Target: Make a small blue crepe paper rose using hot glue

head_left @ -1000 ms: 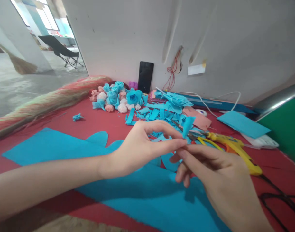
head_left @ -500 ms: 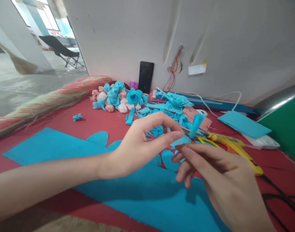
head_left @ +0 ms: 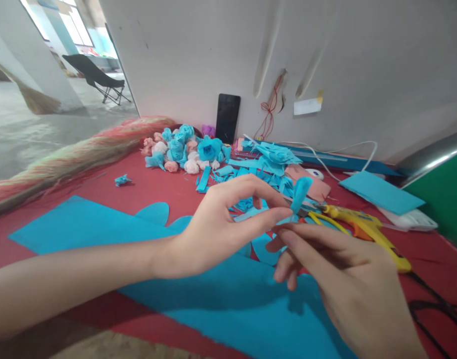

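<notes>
A small roll of blue crepe paper (head_left: 301, 194), flared at its top, stands up from between my fingertips in the middle right of the view. My left hand (head_left: 228, 224) reaches across from the left, thumb and forefinger closed on the roll's side. Just below, my right hand (head_left: 340, 274) pinches at the lower end of the roll, which its fingertips mostly hide. Under both hands lies a large sheet of blue crepe paper (head_left: 213, 294). Rounded blue paper petals (head_left: 263, 249) show partly behind my fingers.
Blue, pink and white paper flowers (head_left: 191, 149) are heaped at the back. Blue scraps (head_left: 273, 159) lie beyond my hands. A yellow glue gun (head_left: 363, 227) and yellow-handled scissors (head_left: 325, 219) are on the right, near folded blue paper (head_left: 381, 190). A phone (head_left: 228, 118) leans on the wall.
My fingertips have drawn slightly closer together, and the paper roll has shifted a little to the left and down. The whole view has moved slightly.
</notes>
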`<move>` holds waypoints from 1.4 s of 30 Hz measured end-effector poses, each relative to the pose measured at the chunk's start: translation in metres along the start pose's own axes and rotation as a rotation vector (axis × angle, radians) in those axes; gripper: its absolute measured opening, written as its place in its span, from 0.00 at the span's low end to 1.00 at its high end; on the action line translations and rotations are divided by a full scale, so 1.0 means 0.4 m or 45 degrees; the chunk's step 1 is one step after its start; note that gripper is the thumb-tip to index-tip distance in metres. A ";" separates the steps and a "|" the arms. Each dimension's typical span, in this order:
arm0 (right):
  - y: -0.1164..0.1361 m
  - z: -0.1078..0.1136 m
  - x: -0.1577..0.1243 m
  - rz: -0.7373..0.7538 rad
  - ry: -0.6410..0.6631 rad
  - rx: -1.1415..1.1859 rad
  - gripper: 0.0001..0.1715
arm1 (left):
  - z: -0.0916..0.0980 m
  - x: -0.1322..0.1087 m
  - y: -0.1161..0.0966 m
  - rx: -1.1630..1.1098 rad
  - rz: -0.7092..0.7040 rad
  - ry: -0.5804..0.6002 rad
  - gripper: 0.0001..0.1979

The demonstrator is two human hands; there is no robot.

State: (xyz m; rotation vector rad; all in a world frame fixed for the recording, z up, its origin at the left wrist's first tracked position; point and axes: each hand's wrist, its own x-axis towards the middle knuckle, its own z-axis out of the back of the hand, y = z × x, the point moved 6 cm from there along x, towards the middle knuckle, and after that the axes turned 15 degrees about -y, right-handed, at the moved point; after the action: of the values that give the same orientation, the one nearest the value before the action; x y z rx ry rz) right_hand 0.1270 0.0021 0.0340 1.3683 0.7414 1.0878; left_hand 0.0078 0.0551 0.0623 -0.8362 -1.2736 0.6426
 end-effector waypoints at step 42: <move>0.011 -0.006 0.005 0.119 -0.028 -0.020 0.07 | -0.009 -0.005 -0.009 0.154 -0.145 0.064 0.04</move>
State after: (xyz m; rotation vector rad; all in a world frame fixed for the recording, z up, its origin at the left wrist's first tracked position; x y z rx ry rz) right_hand 0.1248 0.0042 0.0384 1.4113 0.6574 1.1477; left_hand 0.0108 0.0508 0.0640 -0.6712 -1.2153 0.5976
